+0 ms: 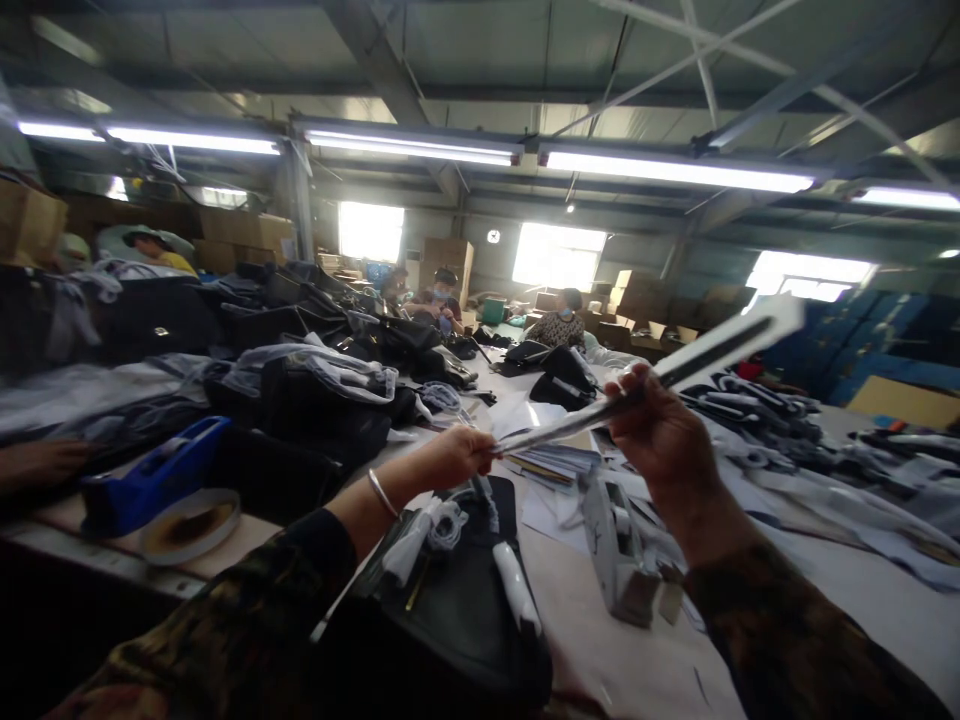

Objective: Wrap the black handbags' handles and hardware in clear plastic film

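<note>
We are pinching one end of the strip [555,428] in our left hand [461,455] and gripping it farther along in our right hand [660,440], holding it raised above the near table [592,655], whose bare patch is lying right of the black bag [442,610].

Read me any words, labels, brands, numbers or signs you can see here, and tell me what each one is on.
No text can be read.
Grey dispenser: dark marks on its side, too blurred.
Wall disc: marks too small.
Papers: too blurred to tell.
Wrapped strip: none seen.
</note>
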Tool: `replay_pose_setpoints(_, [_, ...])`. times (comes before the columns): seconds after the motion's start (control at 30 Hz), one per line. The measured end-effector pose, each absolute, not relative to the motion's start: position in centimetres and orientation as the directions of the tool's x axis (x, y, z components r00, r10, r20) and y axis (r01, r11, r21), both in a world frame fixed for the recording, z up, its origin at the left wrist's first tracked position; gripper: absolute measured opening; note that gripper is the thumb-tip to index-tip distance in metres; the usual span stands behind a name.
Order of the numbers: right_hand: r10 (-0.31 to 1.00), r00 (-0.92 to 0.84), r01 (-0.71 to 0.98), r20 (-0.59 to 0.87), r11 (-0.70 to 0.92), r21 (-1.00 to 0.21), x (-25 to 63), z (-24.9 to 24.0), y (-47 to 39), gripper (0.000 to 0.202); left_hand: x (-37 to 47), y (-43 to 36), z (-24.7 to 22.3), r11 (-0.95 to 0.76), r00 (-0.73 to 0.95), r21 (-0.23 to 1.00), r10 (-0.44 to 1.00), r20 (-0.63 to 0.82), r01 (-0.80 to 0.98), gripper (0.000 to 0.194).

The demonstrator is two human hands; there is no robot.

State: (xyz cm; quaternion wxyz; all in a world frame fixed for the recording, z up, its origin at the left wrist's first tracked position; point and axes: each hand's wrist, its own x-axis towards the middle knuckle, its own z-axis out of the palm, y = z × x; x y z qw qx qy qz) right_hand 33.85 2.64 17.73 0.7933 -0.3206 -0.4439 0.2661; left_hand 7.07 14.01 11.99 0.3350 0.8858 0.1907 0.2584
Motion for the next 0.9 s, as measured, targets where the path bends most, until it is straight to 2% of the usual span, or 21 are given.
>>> replay_pose_setpoints(0.1, [0.627,0.518,0.000,0.582,0.680,-0.733,34.3,18.6,0.6,0.014,8.6,16.8,12.1,-0.660,0.589,0.698,0.691,0.419,0.278,0.023])
replay_pose_setpoints(0.2, [0.628,0.466,0.289,0.623,0.557,-0.778,32.7,18.1,-0.7,0.025,10.5,18.8,12.9,-0.597,0.430,0.719,0.788,0.441,0.355,0.026])
replay_pose_setpoints(0.3, [0.634,0.376,0.546,0.675,0.437,-0.715,31.3,16.8,-0.3,0.032,12.4,18.7,14.2,-0.556,0.312,0.722,0.830,0.462,0.411,0.019])
replay_pose_setpoints(0.37, [0.620,0.329,0.649,0.713,0.400,-0.647,31.3,15.6,0.7,0.030,13.2,17.0,15.1,-0.574,0.268,0.703,0.819,0.508,0.420,0.033])
replay_pose_setpoints(0.43, [0.606,0.253,0.739,0.754,0.382,-0.555,31.8,14.5,1.9,0.029,13.4,14.0,15.8,-0.560,0.296,0.748,0.827,0.478,0.357,0.036])
replay_pose_setpoints(0.47, [0.606,0.195,0.785,0.772,0.375,-0.492,32.0,14.0,2.4,0.029,13.3,12.3,16.0,-0.488,0.366,0.829,0.850,0.380,0.272,0.037])
replay_pose_setpoints(0.5, [0.609,0.126,0.830,0.783,0.367,-0.419,32.1,13.5,2.8,0.030,13.2,10.6,16.0,-0.355,0.500,0.918,0.836,0.227,0.178,0.045])
replay_pose_setpoints(0.53, [0.612,0.053,0.870,0.789,0.359,-0.337,32.0,13.2,3.2,0.032,13.1,9.0,15.9,-0.187,0.644,0.976,0.761,0.073,0.110,0.055])
replay_pose_setpoints(0.6, [0.622,-0.089,0.926,0.778,0.339,-0.165,31.2,12.7,3.7,0.037,12.7,6.5,15.3,0.105,0.806,0.994,0.584,-0.095,0.042,0.063])
replay_pose_setpoints(0.67, [0.621,-0.208,0.940,0.755,0.340,-0.020,30.0,12.5,3.9,0.039,12.3,5.2,14.4,0.251,0.822,0.967,0.558,-0.116,-0.034,0.052])
replay_pose_setpoints(0.73, [0.617,-0.253,0.935,0.745,0.354,0.025,28.9,12.4,4.0,0.041,11.6,4.8,13.5,0.316,0.769,0.942,0.628,-0.119,-0.112,0.034])
replay_pose_setpoints(0.77, [0.618,-0.221,0.936,0.754,0.352,-0.014,28.5,12.3,4.1,0.043,11.2,4.9,13.1,0.348,0.744,0.928,0.653,-0.139,-0.132,0.027])
replay_pose_setpoints(0.8, [0.628,-0.139,0.936,0.766,0.335,-0.105,28.3,12.1,4.1,0.042,10.7,4.9,12.8,0.379,0.723,0.914,0.671,-0.164,-0.144,0.021])
replay_pose_setpoints(0.83, [0.656,-0.006,0.918,0.755,0.302,-0.255,28.1,11.8,4.1,0.040,10.2,5.0,12.5,0.405,0.704,0.901,0.685,-0.187,-0.154,0.017])
replay_pose_setpoints(0.87, [0.714,0.149,0.853,0.684,0.258,-0.454,28.1,11.5,4.1,0.035,9.8,5.1,12.3,0.424,0.689,0.890,0.695,-0.203,-0.166,0.017])
replay_pose_setpoints(0.9, [0.801,0.271,0.719,0.533,0.200,-0.665,28.0,11.2,4.1,0.030,9.4,5.0,12.0,0.436,0.680,0.883,0.702,-0.211,-0.177,0.017])
